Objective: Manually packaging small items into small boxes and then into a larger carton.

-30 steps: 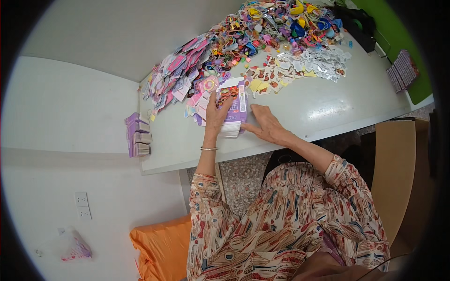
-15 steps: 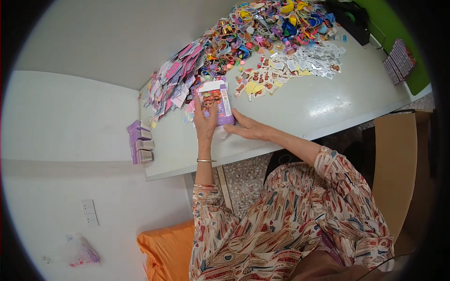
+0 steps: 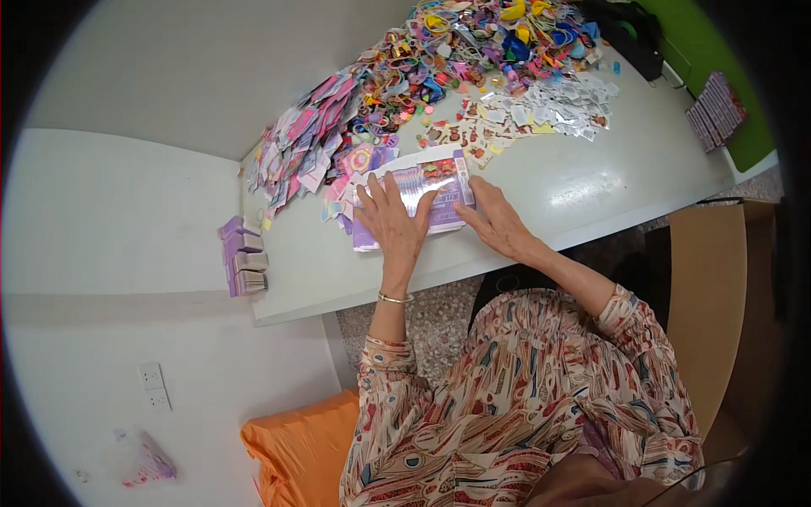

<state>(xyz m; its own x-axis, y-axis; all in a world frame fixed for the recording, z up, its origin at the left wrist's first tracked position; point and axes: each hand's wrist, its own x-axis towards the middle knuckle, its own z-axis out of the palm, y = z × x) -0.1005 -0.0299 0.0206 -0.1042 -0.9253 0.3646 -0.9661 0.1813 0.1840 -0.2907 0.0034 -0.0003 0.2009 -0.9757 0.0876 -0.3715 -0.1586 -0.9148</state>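
Purple packaging (image 3: pixel 445 191), on the table (image 3: pixel 608 190) near its front edge, now shows a broader face than a half-second ago. Left hand (image 3: pixel 394 225) spread flat on it; right hand (image 3: pixel 498 221) at its right edge, grip unclear. Judged: being pressed flat.

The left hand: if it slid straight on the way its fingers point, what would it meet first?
Past the purple cartons under it, the left hand would probably first meet the loose pastel cards before the heap, though its height above them is unclear.
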